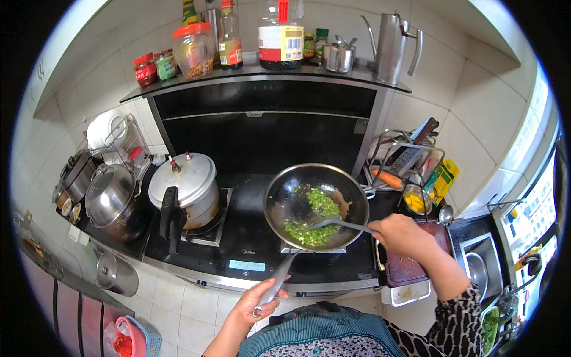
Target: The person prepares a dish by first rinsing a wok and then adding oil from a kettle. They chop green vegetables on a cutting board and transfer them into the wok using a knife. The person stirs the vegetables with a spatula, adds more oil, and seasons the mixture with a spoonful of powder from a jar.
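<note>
A dark wok (279, 201) with a metal rim rests over the right burner of the stove. My left hand (255, 303) is closed around the wok's long grey handle (280, 279). Chopped green vegetables (322, 203) lie in two clumps inside the wok, with brownish residue on its right wall. My right hand (399, 234) grips a grey spatula (350, 224) from the right side; its head touches the lower clump of greens, which partly hides it.
Left of the wok, a pressure cooker (187, 185) stands on the other burner, its black handle towards me. A lidded steel pot (113, 201) sits farther left. A reddish cutting board (415, 263), a bowl of yellow pieces (417, 201) and a knife rack (401, 138) are at the right.
</note>
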